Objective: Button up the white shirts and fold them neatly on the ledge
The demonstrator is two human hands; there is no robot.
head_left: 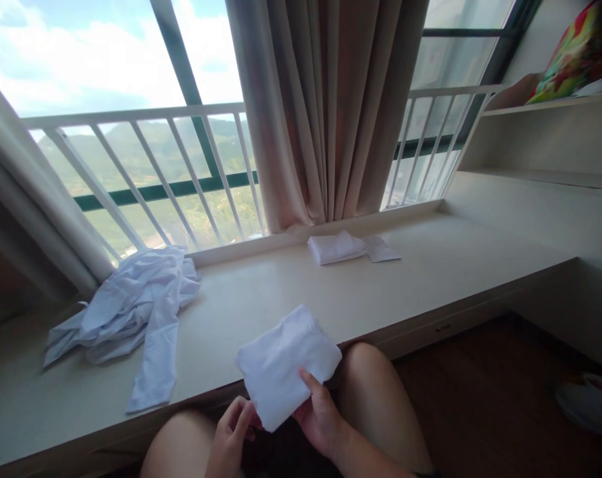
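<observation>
A folded white cloth (285, 365) is held up over my lap, just in front of the sill's near edge. My right hand (323, 415) grips its lower right side, thumb on top and fingers underneath. At the lower left corner, my left hand (233, 428) has its fingers curled and pinched at the cloth's edge; the fingertips are partly hidden. To the left lies a crumpled heap of white clothing (136, 305), with one long strip reaching toward the near edge. Farther back sits a folded white bundle (335, 247), and a smaller flat white piece (381, 249) touches its right side.
The wide pale sill (251, 292) runs along a window with a white railing (141, 119). A brown curtain (325, 113) hangs behind it. At right stands a shelf (544, 133) with a colourful item (574, 56). A pale rounded object (589, 401) rests on the dark floor.
</observation>
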